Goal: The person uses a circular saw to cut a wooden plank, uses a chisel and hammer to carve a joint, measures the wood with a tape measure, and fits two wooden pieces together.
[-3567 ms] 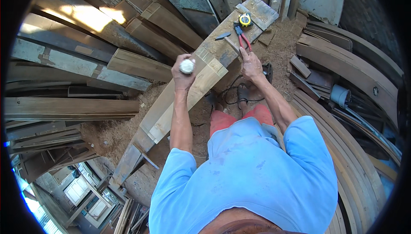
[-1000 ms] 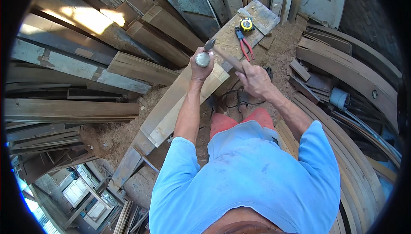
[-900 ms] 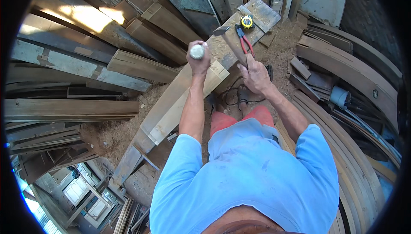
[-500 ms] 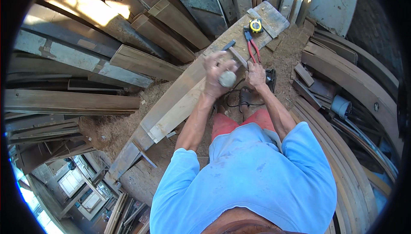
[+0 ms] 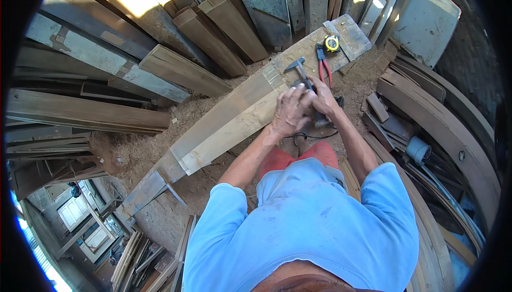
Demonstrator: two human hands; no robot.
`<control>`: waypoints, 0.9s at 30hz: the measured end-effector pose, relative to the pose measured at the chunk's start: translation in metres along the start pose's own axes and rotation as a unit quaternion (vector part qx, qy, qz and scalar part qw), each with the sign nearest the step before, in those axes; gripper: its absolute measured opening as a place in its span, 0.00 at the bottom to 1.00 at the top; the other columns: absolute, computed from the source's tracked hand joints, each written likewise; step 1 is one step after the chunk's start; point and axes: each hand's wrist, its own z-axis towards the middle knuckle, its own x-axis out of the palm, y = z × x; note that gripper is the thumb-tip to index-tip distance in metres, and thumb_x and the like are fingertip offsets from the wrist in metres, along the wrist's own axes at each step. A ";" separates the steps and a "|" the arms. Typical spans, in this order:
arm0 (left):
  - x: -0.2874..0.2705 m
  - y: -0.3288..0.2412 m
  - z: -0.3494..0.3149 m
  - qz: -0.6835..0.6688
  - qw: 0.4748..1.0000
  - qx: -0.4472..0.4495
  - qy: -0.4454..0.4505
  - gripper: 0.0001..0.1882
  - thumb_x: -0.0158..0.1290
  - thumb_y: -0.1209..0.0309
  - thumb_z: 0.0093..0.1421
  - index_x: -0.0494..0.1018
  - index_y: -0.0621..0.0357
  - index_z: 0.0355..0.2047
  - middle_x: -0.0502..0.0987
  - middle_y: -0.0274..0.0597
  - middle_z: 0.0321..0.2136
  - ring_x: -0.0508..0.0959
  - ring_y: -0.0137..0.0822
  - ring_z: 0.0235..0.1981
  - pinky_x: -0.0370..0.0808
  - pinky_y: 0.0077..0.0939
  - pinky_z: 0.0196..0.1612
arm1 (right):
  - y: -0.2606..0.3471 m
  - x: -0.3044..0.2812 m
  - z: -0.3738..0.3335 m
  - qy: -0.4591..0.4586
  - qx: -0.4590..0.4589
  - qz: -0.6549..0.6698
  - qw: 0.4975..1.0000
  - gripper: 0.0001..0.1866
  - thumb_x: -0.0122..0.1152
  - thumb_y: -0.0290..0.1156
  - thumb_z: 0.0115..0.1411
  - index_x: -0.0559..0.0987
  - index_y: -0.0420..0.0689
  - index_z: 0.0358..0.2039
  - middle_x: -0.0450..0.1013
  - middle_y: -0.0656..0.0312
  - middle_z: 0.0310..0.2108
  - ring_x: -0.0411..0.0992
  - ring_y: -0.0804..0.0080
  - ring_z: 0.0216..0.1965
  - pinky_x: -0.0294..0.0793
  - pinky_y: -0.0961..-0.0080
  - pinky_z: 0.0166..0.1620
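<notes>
Fingers of the left hand (image 5: 290,111) curl down over something on the long plank (image 5: 229,124), and what they grip cannot be told. One plank runs from 7 o'clock to 1 o'clock across sawdust ground (image 5: 128,150), with stacked boards (image 5: 85,113) piled at 9 to 12 o'clock. One hammer (image 5: 296,69) lies on the plank at 12 o'clock of the left hand, its handle reaching under the knuckles. One pair of red pliers (image 5: 323,69) and one yellow tape measure (image 5: 332,43) lie at 1 o'clock. Touching the left hand, the right hand (image 5: 324,100) has its fingers bent on the plank; their hold is hidden.
</notes>
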 end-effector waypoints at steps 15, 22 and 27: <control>-0.004 0.133 0.018 0.223 0.938 -0.226 0.136 0.28 0.57 0.48 0.63 0.76 0.43 0.61 0.48 0.66 0.75 0.50 0.69 0.74 0.45 0.66 0.74 | -0.017 0.005 0.076 -0.036 0.090 -0.375 0.922 0.24 0.59 0.36 0.62 0.75 0.51 0.59 0.71 0.42 0.57 0.69 0.38 0.58 0.69 0.44 0.60; 0.029 0.116 -0.075 0.182 0.911 -0.365 0.065 0.52 0.52 0.40 0.66 0.43 0.52 0.79 0.34 0.75 0.76 0.33 0.72 0.77 0.31 0.72 0.74 | -0.015 -0.071 0.140 -0.115 0.233 -0.377 0.889 0.38 0.66 0.44 0.62 0.66 0.60 0.72 0.64 0.37 0.63 0.66 0.34 0.63 0.67 0.45 0.65; 0.029 0.126 -0.091 0.154 0.901 -0.383 0.137 0.55 0.48 0.36 0.66 0.33 0.51 0.79 0.25 0.73 0.76 0.25 0.73 0.76 0.25 0.74 0.71 | -0.035 -0.077 0.153 -0.056 0.242 -0.342 0.906 0.37 0.68 0.43 0.59 0.69 0.60 0.69 0.65 0.35 0.60 0.68 0.31 0.60 0.71 0.46 0.62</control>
